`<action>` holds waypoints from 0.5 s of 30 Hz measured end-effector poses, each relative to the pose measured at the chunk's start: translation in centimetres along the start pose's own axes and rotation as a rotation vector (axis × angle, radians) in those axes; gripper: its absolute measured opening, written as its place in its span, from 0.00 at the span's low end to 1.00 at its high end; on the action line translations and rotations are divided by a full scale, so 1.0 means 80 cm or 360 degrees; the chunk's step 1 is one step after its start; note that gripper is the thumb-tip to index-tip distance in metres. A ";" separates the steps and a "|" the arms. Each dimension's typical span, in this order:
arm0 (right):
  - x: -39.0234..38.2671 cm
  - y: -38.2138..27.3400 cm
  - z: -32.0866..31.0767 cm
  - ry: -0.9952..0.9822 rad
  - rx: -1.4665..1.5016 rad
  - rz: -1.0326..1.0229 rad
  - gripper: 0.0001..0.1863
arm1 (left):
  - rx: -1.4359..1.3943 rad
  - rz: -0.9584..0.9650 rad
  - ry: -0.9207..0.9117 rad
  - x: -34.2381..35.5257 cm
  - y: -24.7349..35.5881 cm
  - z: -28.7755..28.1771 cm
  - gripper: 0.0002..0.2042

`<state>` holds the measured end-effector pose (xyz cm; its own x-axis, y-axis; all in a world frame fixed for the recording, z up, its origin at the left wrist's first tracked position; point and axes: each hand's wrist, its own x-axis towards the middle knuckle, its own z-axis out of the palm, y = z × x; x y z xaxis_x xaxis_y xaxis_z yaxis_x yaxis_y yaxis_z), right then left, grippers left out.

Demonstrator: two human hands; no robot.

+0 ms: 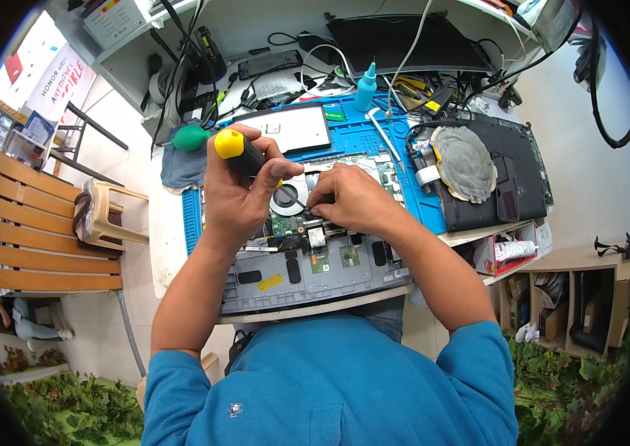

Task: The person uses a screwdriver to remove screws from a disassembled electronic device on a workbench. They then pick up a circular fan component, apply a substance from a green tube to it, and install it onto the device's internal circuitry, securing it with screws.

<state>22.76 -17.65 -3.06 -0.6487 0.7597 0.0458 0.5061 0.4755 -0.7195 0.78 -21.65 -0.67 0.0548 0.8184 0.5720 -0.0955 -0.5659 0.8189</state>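
An opened laptop (315, 279) lies in front of me, its circuit board and round cooling fan (287, 200) exposed. My left hand (237, 195) is closed around a screwdriver (239, 152) with a yellow and black handle. The shaft slants down to the right, over the fan's edge, toward the fingers of my other hand. Bent over the board just right of the fan, my right hand (352, 197) has its thumb and fingers pinched together near the screwdriver tip. Whatever sits between those fingertips is too small or hidden to make out.
A blue repair mat (425, 212) lies under the laptop. Behind it are a black-edged white panel (292, 128) and a light-blue bottle (365, 88). A green air blower (190, 138) rests on a cloth at left. On the right, a grey round cloth pad (465, 163) covers another black laptop (512, 156).
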 end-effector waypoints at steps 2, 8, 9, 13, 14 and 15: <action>0.000 -0.001 -0.001 -0.0015 0.0004 0.0013 0.08 | 0.0040 0.0001 -0.0022 0.000 -0.005 0.000 0.22; 0.002 -0.006 -0.006 -0.0078 0.0048 0.0110 0.08 | 0.0055 0.0003 -0.0032 -0.001 -0.007 0.004 0.23; 0.003 -0.006 -0.006 -0.0088 0.0051 0.0119 0.08 | 0.0058 0.0005 -0.0030 -0.002 -0.008 0.004 0.23; 0.003 -0.007 -0.007 -0.0102 0.0063 0.0137 0.09 | 0.0116 0.0002 -0.0046 -0.001 -0.011 0.001 0.23; 0.003 -0.005 -0.006 -0.0101 0.0064 0.0136 0.09 | 0.0144 -0.0001 -0.0055 -0.001 -0.011 -0.001 0.23; 0.003 -0.004 -0.006 -0.0099 0.0064 0.0135 0.09 | 0.0169 -0.0002 -0.0091 -0.001 -0.011 -0.004 0.22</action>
<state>22.70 -17.44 -2.49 -0.6389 0.7670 -0.0587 0.5383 0.3912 -0.7465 0.58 -21.22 -1.45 0.1118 0.8138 0.5703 0.0103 -0.5748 0.8182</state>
